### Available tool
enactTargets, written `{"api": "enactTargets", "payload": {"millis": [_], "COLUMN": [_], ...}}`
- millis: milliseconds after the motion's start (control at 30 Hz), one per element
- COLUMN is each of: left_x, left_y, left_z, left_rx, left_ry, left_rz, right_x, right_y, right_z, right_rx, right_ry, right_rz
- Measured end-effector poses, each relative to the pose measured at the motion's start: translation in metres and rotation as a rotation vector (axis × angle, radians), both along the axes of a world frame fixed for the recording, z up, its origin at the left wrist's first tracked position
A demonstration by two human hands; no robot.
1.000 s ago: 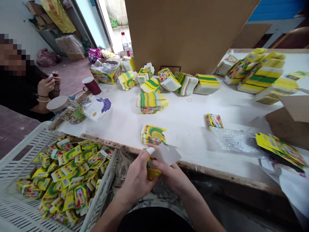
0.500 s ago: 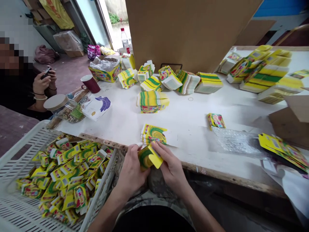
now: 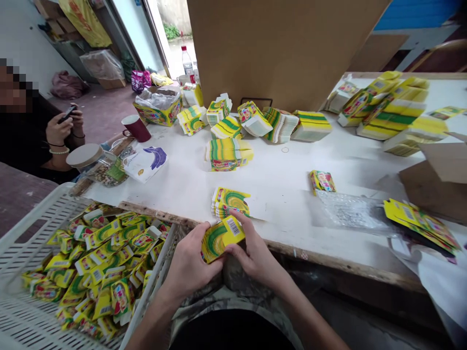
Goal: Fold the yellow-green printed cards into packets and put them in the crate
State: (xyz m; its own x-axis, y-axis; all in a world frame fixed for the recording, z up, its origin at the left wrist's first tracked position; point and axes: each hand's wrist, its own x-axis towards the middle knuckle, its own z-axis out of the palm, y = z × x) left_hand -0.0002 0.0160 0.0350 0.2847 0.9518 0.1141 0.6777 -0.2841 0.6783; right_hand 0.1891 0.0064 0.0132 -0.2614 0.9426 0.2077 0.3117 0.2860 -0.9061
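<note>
A small yellow and green carton (image 3: pixel 221 236) with a barcode on its top face sits between both my hands, just in front of the table's near edge. My left hand (image 3: pixel 189 265) grips its left end, fingers curled round it. My right hand (image 3: pixel 255 253) pinches its right end, thumb under and fingers over. Right behind the carton a short stack of flat printed carton blanks (image 3: pixel 230 201) lies on the white table (image 3: pixel 284 184).
A white slatted crate (image 3: pixel 44 214) at my lower left holds several folded cartons (image 3: pixel 102 262). More stacks of blanks (image 3: pixel 226 154) and a big cardboard sheet (image 3: pixel 280 48) stand farther back. A person at the left holds a phone (image 3: pixel 67 113). A jar (image 3: pixel 97 165) and mug (image 3: pixel 136 127) stand nearby.
One second ago my hands held the blank with a white flap sticking up; now it is closed into a box shape, turned barcode-up and held lower left.
</note>
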Motion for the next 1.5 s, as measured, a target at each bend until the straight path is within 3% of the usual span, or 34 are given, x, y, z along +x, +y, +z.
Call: {"api": "enactTargets", "payload": {"millis": [33,100,233,300,367,533,733,833,933,1033,1133,1233,1400,1500], "left_x": [0.0,-0.005,-0.026,-0.035,-0.037,-0.017,0.016,0.028,0.035,0.038,0.042,0.045,0.047,0.044], "left_y": [-0.001,-0.003,0.0,0.001,0.0,-0.006,-0.009,-0.009,-0.005,0.001,0.006,0.007,0.012,0.014], "left_z": [-0.003,-0.008,-0.017,-0.021,-0.024,-0.028,-0.032,-0.029,-0.018,-0.004,0.005,0.008,0.006,-0.002], "left_rx": [-0.038,-0.093,0.019,-0.095,-0.272,-0.432,-0.483,-0.365,-0.259,-0.159,-0.203,-0.29,-0.23,-0.261], "left_ry": [-0.096,-0.483,-1.257,-1.426,-1.519,-1.536,-1.415,-1.419,-1.466,-1.492,-1.44,-1.409,-1.54,-1.448], "left_rz": [0.043,0.203,0.594,0.714,0.77,0.66,0.384,0.309,0.321,0.36,0.352,0.369,0.475,0.536], "right_x": [-0.003,-0.003,0.012,0.017,0.018,0.014,0.016,0.007,-0.01,-0.028,-0.039,-0.042,-0.045,-0.046], "right_y": [0.0,0.006,0.033,0.045,0.051,0.051,0.04,0.023,0.004,-0.009,-0.012,-0.013,-0.017,-0.015], "right_z": [-0.002,-0.006,-0.016,-0.02,-0.023,-0.029,-0.02,-0.001,0.015,0.019,0.013,0.011,0.017,0.013], "right_rx": [-0.009,-0.025,-0.019,-0.032,-0.052,-0.069,-0.115,-0.122,-0.193,-0.328,-0.385,-0.335,-0.367,-0.381], "right_ry": [0.04,0.047,-0.329,-0.473,-0.512,-0.506,-0.369,-0.236,-0.001,0.28,0.407,0.398,0.484,0.483], "right_rz": [-0.022,-0.053,-0.386,-0.487,-0.486,-0.485,-0.523,-0.336,-0.035,0.081,0.037,-0.034,0.03,-0.019]}}
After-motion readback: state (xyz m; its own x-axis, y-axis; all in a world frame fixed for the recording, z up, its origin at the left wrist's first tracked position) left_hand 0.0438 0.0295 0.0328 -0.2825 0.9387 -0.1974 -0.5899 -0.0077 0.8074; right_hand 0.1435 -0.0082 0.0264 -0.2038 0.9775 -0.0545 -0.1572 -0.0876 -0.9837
